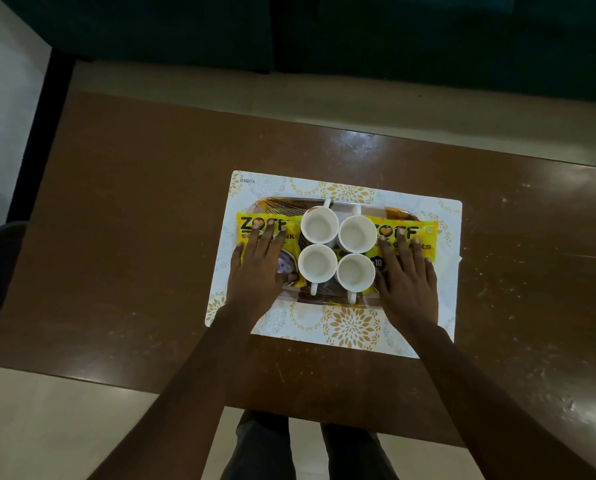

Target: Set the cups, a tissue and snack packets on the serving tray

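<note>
1. The brown table [116, 237] is the biggest thing here. Everything sits on it.
2. A white mat [352, 327] with gold flowers lies on the table, with the serving tray on top of it.
3. The serving tray [275, 203] is brown and looks full. I think the job is almost done, with only a little tidying left.
4. Both arms reach straight out from the person. The left hand [258, 268] lies flat on the left packet with its fingers straight, and the right hand [407, 282] lies flat on the right packet the same way. Neither hand grabs anything; they just press down.
5. The left packet [251, 224] and the right packet [429, 237] are yellow. They lie at the two ends of the tray.
6. Four white cups [319, 225] stand close together in the middle of the tray, between the packets. They look empty.
7. A small white corner [457, 259] pokes out past the right packet. It may be the tissue, but I cannot tell for sure.
</note>
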